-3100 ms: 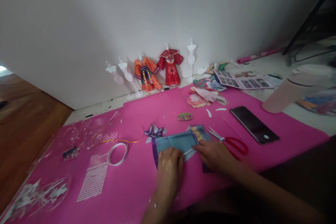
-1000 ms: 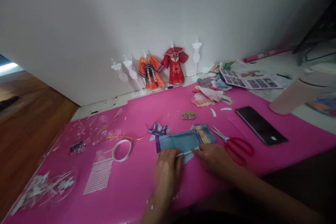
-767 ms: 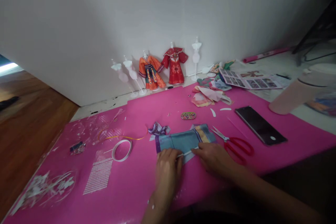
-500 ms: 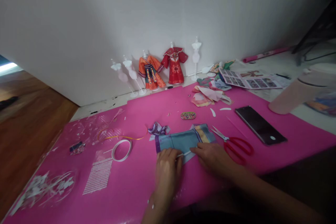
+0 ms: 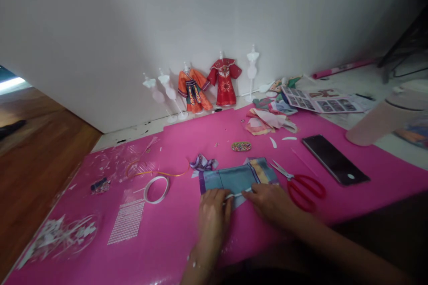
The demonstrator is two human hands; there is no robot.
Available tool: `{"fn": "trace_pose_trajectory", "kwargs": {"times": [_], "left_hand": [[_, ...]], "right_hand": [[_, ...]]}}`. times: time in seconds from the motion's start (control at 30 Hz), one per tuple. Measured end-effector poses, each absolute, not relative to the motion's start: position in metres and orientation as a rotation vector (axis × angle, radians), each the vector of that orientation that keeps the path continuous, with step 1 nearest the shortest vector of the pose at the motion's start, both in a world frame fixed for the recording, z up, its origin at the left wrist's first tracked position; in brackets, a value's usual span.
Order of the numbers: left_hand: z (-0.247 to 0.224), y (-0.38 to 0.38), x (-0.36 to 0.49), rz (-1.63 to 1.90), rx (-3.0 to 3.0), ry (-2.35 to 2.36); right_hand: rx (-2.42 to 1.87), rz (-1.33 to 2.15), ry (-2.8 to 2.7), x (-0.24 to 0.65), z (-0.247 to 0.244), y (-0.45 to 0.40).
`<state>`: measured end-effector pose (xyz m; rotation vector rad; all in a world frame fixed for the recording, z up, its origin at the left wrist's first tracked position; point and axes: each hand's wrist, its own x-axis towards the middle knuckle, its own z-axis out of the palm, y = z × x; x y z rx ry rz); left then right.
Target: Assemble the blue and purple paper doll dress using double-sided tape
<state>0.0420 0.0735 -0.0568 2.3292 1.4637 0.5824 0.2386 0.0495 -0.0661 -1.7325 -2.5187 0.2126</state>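
A blue doll-garment cloth (image 5: 232, 178) with purple and cream bands lies flat in front of me. Along its near edge runs a narrow white strip (image 5: 238, 195), which looks like tape. My left hand (image 5: 214, 209) rests on the cloth's lower left part, fingers bent and thumb against the strip. At the strip's other end, my right hand (image 5: 269, 200) has its fingertips closed on the cloth edge. What lies under the fingers is hidden. Red-handled scissors (image 5: 302, 185) are just right of my right hand. A purple patterned cloth piece (image 5: 202, 163) touches the cloth's upper left.
Left are a white tape roll (image 5: 157, 189), a sheet of white beads (image 5: 127, 221) and plastic scraps (image 5: 63, 236). A phone (image 5: 334, 160) and bottle (image 5: 384, 116) stand right. Behind are a colourful oval tin (image 5: 241, 146), fabric pieces (image 5: 267, 121) and dressed mannequins (image 5: 226, 82).
The view has shifted slightly. My right fingertips have slid a little left along the white strip; my left hand stays in place on the cloth.
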Motion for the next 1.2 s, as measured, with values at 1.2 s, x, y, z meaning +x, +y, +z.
{"fn": "trace_pose_trajectory", "kwargs": {"times": [1.2], "left_hand": [[-0.066, 0.065, 0.024, 0.763, 2.312, 1.469]], "right_hand": [[-1.652, 0.157, -2.531, 0.225, -0.070, 0.050]]}}
